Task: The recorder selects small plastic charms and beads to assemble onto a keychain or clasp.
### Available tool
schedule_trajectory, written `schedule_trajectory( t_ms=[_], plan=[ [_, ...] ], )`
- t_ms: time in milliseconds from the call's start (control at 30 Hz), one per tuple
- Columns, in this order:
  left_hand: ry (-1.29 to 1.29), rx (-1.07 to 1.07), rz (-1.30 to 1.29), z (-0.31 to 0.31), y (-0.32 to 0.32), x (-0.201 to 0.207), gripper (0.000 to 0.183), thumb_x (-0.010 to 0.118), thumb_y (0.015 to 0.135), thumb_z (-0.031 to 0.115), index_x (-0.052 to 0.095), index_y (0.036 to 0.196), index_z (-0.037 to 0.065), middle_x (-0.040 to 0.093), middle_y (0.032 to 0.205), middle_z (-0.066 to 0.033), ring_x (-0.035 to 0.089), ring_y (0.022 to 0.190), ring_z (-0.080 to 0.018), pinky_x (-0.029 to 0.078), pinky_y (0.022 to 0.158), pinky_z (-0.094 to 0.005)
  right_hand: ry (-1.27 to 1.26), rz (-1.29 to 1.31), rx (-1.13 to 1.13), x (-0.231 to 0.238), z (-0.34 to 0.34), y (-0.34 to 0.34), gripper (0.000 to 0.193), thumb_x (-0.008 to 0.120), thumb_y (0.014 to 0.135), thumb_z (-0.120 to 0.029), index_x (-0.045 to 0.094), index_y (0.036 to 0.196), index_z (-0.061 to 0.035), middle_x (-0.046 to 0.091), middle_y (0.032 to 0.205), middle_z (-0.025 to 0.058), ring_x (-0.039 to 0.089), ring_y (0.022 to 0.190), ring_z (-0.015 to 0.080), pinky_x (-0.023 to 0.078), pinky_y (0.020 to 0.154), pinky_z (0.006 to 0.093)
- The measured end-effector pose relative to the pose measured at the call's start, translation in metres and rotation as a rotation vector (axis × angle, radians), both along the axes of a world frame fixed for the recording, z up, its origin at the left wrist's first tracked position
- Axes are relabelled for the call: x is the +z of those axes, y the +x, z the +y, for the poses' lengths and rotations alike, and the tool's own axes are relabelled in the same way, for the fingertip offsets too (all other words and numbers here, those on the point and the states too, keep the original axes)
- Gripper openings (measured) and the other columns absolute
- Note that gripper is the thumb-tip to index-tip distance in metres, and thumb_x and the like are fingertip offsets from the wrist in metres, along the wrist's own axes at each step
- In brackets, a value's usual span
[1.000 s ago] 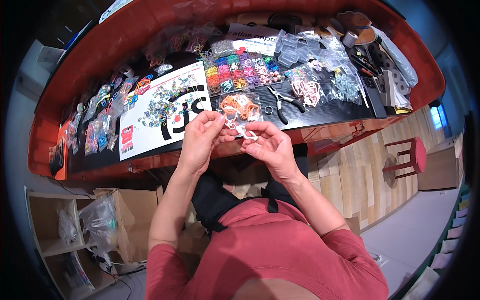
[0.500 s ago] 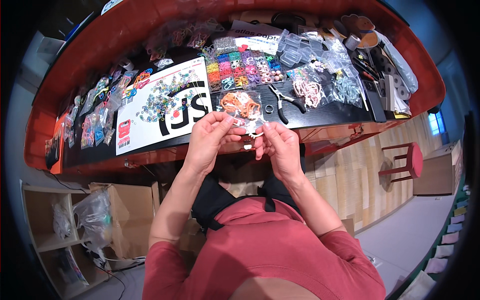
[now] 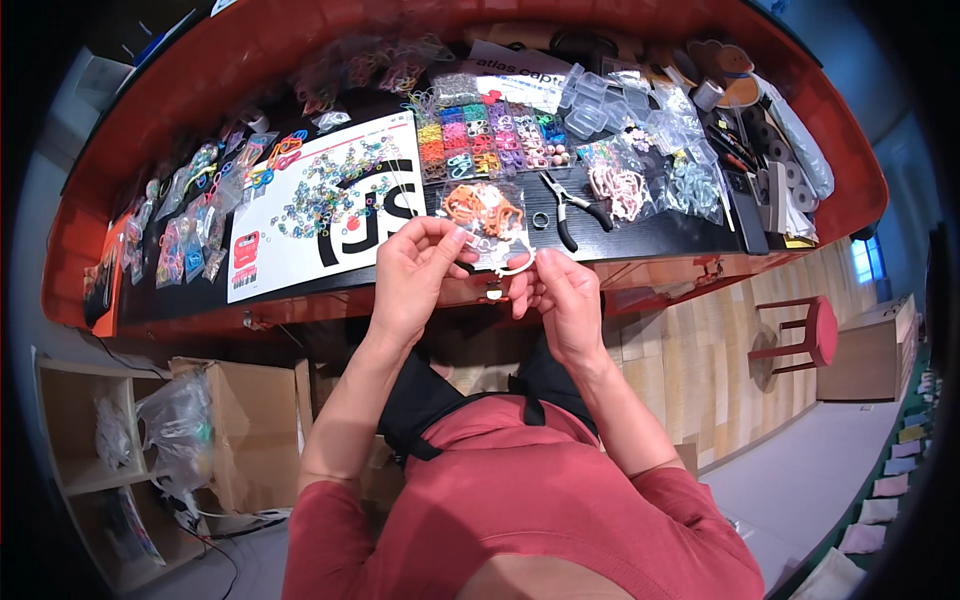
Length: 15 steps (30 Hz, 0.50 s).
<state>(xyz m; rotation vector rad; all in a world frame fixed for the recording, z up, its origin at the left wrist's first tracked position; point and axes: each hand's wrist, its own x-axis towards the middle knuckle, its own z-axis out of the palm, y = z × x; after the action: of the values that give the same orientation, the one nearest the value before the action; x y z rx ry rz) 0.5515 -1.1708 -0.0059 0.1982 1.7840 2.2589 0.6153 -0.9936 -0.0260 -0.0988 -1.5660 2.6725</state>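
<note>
My left hand point(image 3: 415, 275) and my right hand point(image 3: 567, 300) are raised close together at the table's front edge, both with fingers pinched. The right fingertips grip one end of a small white curved piece point(image 3: 516, 267), which spans part of the gap between the hands. Whatever the left thumb and forefinger pinch is too small to make out. Just beyond the fingers lies a clear bag point(image 3: 485, 207) of orange and white pieces. To its right are a small dark ring point(image 3: 540, 219) and pliers point(image 3: 572, 210) with black handles.
A compartment box point(image 3: 490, 135) of colourful clips stands behind the bag. Many small rings point(image 3: 335, 195) cover a white printed sheet point(image 3: 300, 262) at left. Bags of pink links point(image 3: 618, 190) and pale blue links point(image 3: 693, 185) lie right. A red stool point(image 3: 822, 332) stands on the floor.
The white piece now shows as a clearer curve at my right fingertips. My right hand has sunk and turned slightly. The left hand stays nearly in place, and the whole view has shifted a little.
</note>
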Motion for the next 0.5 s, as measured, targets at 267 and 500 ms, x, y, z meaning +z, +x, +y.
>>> schedule_trajectory(
  t_ms=[267, 500],
  plan=[
    [-0.025, 0.056, 0.174, -0.017, -0.017, 0.018, 0.013, 0.059, 0.097, 0.014, 0.061, 0.099, 0.001, 0.067, 0.096, -0.0068, 0.064, 0.086, -0.0105, 0.052, 0.076, -0.0248, 0.024, -0.198, 0.131, -0.029, -0.015, 0.015, 0.040, 0.047, 0.103, -0.031, 0.066, 0.094, 0.0025, 0.065, 0.073, 0.0066, 0.060, 0.057, 0.0104, 0.048, 0.056, 0.0218],
    [0.216, 0.094, -0.062, -0.028, -0.020, 0.024, 0.016, 0.057, 0.097, 0.018, 0.057, 0.104, 0.003, 0.066, 0.099, -0.0094, 0.067, 0.088, -0.0171, 0.057, 0.080, -0.0318, 0.023, -0.223, 0.222, -0.037, -0.021, 0.019, 0.038, 0.047, 0.103, -0.030, 0.066, 0.096, 0.0019, 0.065, 0.074, 0.0050, 0.061, 0.060, 0.0101, 0.048, 0.058, 0.0223]
  ],
)
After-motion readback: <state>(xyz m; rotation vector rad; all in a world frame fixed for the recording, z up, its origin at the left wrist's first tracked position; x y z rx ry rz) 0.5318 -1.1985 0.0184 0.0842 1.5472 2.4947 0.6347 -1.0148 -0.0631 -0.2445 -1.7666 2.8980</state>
